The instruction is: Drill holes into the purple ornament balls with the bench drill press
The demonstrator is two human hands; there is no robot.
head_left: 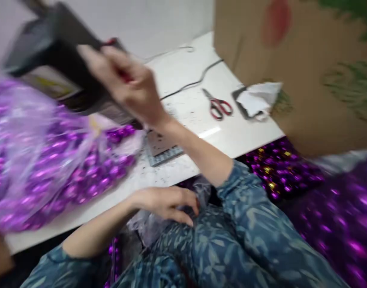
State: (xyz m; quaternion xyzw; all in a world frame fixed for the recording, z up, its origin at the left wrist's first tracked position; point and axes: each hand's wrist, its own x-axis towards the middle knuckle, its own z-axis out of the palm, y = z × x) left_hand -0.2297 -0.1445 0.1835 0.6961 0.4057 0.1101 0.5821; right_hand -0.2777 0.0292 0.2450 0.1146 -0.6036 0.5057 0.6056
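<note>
My right hand (132, 86) is raised at the upper left, its fingers wrapped round the handle of a dark, boxy power tool (69, 60) with a red part, blurred by motion. Below the tool lie clear bags of shiny purple beads (66, 172) on the white table. My left hand (168, 202) rests low over my lap, beside crumpled clear plastic (147, 226). Its fingers are bent and apart, with nothing visible in them. Between the two hands, a flat grey tray (162, 148) sits near the table edge.
Red-handled scissors (219, 108) lie on the white table (186, 132), left of a dark item topped with crumpled white paper (258, 98). A black cable (192, 85) crosses behind them. A large cardboard box (306, 80) stands at the right, above more purple beads (336, 224).
</note>
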